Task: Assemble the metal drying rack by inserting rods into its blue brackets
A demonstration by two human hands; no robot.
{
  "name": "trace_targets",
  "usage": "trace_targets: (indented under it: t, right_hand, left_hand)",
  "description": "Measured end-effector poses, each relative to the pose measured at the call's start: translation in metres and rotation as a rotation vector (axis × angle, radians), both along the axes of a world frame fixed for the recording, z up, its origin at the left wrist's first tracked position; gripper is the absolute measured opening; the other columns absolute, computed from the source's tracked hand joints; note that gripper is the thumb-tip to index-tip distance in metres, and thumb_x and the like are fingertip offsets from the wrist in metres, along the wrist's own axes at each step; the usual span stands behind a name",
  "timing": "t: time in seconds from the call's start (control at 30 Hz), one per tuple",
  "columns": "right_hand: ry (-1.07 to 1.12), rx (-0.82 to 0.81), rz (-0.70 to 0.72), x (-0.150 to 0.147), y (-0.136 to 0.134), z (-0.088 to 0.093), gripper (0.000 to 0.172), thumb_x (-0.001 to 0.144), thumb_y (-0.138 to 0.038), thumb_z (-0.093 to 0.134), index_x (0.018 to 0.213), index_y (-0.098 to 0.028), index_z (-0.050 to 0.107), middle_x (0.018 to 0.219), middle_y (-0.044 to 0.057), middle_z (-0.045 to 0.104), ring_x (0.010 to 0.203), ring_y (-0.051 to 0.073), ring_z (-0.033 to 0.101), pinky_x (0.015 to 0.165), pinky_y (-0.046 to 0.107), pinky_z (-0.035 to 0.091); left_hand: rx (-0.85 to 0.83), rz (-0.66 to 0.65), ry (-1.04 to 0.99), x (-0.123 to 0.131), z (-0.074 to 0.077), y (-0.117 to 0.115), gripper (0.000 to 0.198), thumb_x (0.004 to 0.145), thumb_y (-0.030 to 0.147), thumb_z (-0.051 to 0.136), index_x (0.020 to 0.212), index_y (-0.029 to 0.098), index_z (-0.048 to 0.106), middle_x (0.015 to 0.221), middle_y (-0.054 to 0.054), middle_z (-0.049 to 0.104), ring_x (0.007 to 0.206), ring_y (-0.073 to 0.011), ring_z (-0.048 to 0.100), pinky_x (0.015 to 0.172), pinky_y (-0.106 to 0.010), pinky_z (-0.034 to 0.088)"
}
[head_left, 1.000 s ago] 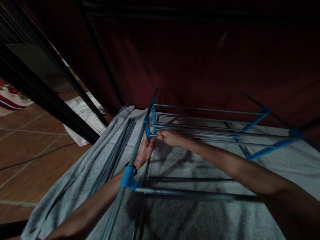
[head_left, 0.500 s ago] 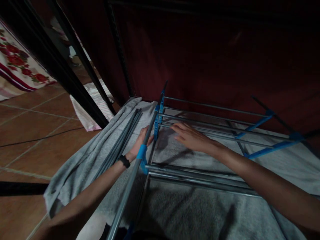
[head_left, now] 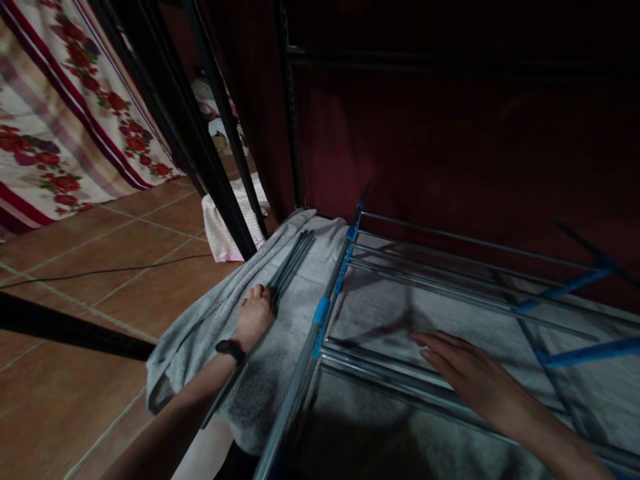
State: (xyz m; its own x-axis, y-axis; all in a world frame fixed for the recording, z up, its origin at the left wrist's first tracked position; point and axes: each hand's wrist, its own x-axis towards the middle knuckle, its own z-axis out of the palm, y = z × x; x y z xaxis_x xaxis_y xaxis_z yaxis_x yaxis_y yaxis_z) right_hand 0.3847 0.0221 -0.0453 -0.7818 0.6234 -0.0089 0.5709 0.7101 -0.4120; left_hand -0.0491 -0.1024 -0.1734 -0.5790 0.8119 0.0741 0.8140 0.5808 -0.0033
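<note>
left hand [head_left: 257,315] lies on loose grey rods [head_left: 295,260], right hand [head_left: 463,373] above the blue-jointed frame [head_left: 321,311]

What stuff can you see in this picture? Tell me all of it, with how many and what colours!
Metal-tube frame: one, grey, centre to right
Plastic connectors: several, blue, on that frame
Loose tubes: several, exact count unclear, grey, bundled left of the frame
Blanket: one, grey, beneath the frame and tubes
Flowered fabric: one, whitish with red flowers, upper left
Striped cloth: one, whitish with pink edge, floor
Posts: several, black, upper left
Cable: one, dark, floor
Floor tiles: several, orange-brown, left
Backdrop: one, dark red, behind
Wristband: one, black, left wrist
Left hand: one, bare, at the loose tubes
Right hand: one, bare, over the frame
</note>
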Motion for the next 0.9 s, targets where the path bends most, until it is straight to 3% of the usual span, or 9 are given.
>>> trace_targets:
  t: [0.17, 0.3, 0.4, 0.53, 0.63, 0.7, 0.8, 0.9]
  right_hand:
    - [0.046, 0.106, 0.048, -0.006, 0.0, 0.025, 0.041, 0.105, -0.04, 0.039, 0.134, -0.028, 0.066, 0.133, 0.006, 0.068, 0.119, 0.022, 0.067, 0.101, 0.036, 0.057]
    - [0.103, 0.12, 0.037, -0.004, 0.0, 0.044, 0.041, 0.105, -0.041, 0.038, 0.132, -0.028, 0.067, 0.129, 0.006, 0.069, 0.115, 0.021, 0.068, 0.099, 0.035, 0.057]
    - [0.148, 0.13, -0.014, -0.001, 0.003, 0.059, 0.041, 0.105, -0.043, 0.039, 0.129, -0.029, 0.069, 0.129, 0.006, 0.069, 0.117, 0.024, 0.067, 0.101, 0.038, 0.056]
    - [0.302, 0.28, -0.063, -0.01, 0.003, 0.08, 0.041, 0.105, -0.038, 0.039, 0.133, -0.028, 0.066, 0.13, 0.007, 0.068, 0.121, 0.025, 0.065, 0.105, 0.04, 0.054]
    - [0.413, 0.51, -0.045, -0.026, -0.011, 0.091, 0.042, 0.104, -0.028, 0.04, 0.141, -0.029, 0.059, 0.136, 0.008, 0.064, 0.127, 0.026, 0.06, 0.109, 0.044, 0.05]
    - [0.403, 0.631, 0.058, -0.039, -0.025, 0.093, 0.047, 0.102, -0.021, 0.042, 0.146, -0.031, 0.053, 0.14, 0.007, 0.061, 0.13, 0.025, 0.056, 0.113, 0.046, 0.046]
    - [0.279, 0.671, 0.226, -0.055, -0.044, 0.089, 0.05, 0.101, -0.02, 0.046, 0.15, -0.029, 0.047, 0.137, 0.009, 0.062, 0.126, 0.024, 0.058, 0.111, 0.043, 0.046]
    - [0.152, 0.636, 0.233, -0.06, -0.048, 0.083, 0.045, 0.103, -0.019, 0.044, 0.148, -0.024, 0.048, 0.124, 0.009, 0.067, 0.107, 0.02, 0.065, 0.096, 0.034, 0.053]
  left_hand:
    - [-0.016, 0.085, -0.024, 0.003, 0.007, 0.007, 0.033, 0.09, 0.007, 0.036, 0.114, 0.006, 0.059, 0.115, -0.021, 0.064, 0.114, -0.0323, 0.06, 0.092, -0.039, 0.049]
    - [0.086, 0.092, -0.125, -0.006, 0.024, -0.008, 0.035, 0.087, 0.008, 0.04, 0.118, 0.006, 0.056, 0.105, -0.019, 0.069, 0.103, -0.0298, 0.066, 0.089, -0.037, 0.053]
    - [0.332, 0.001, -0.143, -0.01, 0.056, -0.026, 0.042, 0.094, 0.025, 0.04, 0.131, 0.011, 0.051, 0.116, -0.017, 0.067, 0.101, -0.0305, 0.068, 0.086, -0.04, 0.056]
    - [0.61, -0.186, -0.056, 0.002, 0.116, -0.041, 0.04, 0.096, 0.045, 0.039, 0.127, 0.027, 0.057, 0.115, -0.005, 0.068, 0.104, -0.0275, 0.067, 0.093, -0.045, 0.057]
    - [0.61, -0.449, -0.041, 0.026, 0.157, -0.045, 0.041, 0.094, 0.055, 0.04, 0.123, 0.036, 0.062, 0.102, 0.003, 0.07, 0.095, -0.0237, 0.069, 0.092, -0.044, 0.059]
    - [0.574, -0.575, -0.025, 0.047, 0.178, -0.044, 0.043, 0.092, 0.058, 0.039, 0.118, 0.039, 0.067, 0.093, 0.003, 0.07, 0.087, -0.0237, 0.069, 0.087, -0.044, 0.061]
    - [0.522, -0.658, -0.059, 0.079, 0.201, -0.038, 0.04, 0.088, 0.055, 0.042, 0.109, 0.039, 0.073, 0.085, -0.001, 0.07, 0.081, -0.0247, 0.068, 0.086, -0.047, 0.06]
    - [0.486, -0.762, -0.181, 0.103, 0.215, -0.028, 0.036, 0.088, 0.051, 0.047, 0.11, 0.04, 0.074, 0.084, -0.002, 0.069, 0.081, -0.0263, 0.068, 0.095, -0.056, 0.056]
